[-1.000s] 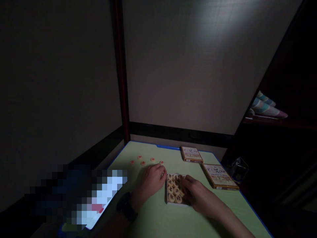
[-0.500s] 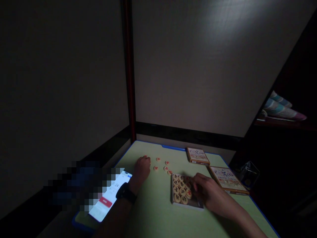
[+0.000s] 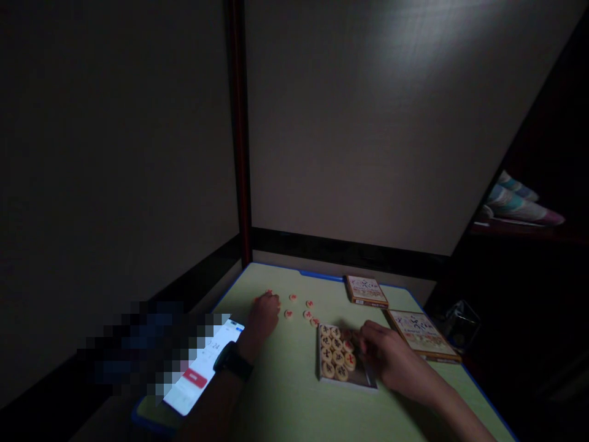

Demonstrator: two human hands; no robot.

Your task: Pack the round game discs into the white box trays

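Round wooden Chinese chess pieces with black and red characters lie in rows in an open shallow box (image 3: pixel 368 382) on the table. My right hand (image 3: pixel 391 356) is over the box's right side, its thumb and fingers pinched together; whatever is between them is too dark to make out. Farther left, my left hand (image 3: pixel 263 316), with a dark watch (image 3: pixel 234 361) on the wrist, rests low over the table with curled fingers. Red-marked pieces peek out around its fingertips, and its grip is hidden. Several loose red-marked pieces (image 3: pixel 293 297) lie between the hands and the box.
Two closed printed boxes, a far one (image 3: pixel 365 290) and a nearer one (image 3: pixel 421 331), lie along the right side of the green table (image 3: pixel 294 393) with its blue edge. A lit phone (image 3: pixel 202 368) lies at the left. Walls stand behind and to the left.
The view has shifted very slightly. Both hands stay in nearly the same places, and the right fingers have moved a little at the box. The loose pieces lie as before.
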